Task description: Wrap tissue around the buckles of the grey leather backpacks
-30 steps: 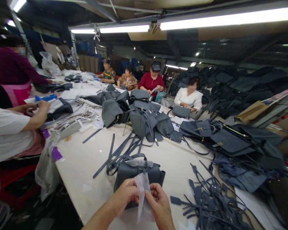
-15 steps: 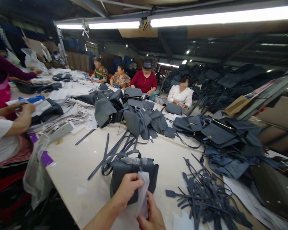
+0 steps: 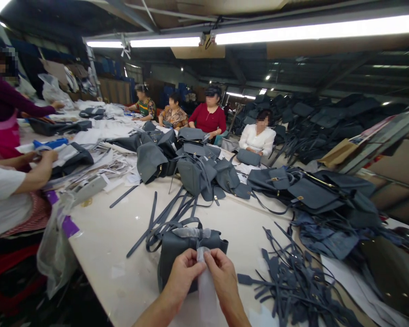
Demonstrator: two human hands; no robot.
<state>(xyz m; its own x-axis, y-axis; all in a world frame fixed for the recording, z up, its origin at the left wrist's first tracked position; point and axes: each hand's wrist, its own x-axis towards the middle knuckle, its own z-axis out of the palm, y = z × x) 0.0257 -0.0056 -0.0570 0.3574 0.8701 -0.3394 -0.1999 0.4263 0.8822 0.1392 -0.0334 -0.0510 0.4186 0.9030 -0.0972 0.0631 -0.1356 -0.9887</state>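
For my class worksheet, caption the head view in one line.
Left hand and right hand pinch a translucent strip in front of a grey handbag on a worktable.

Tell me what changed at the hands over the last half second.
The right hand has moved up the strip to beside the left hand; both now pinch its upper part. The bag stays on the table.

Bag [image 3: 172,254] (straps [image 3: 154,209] behind) on table [image 3: 98,236]
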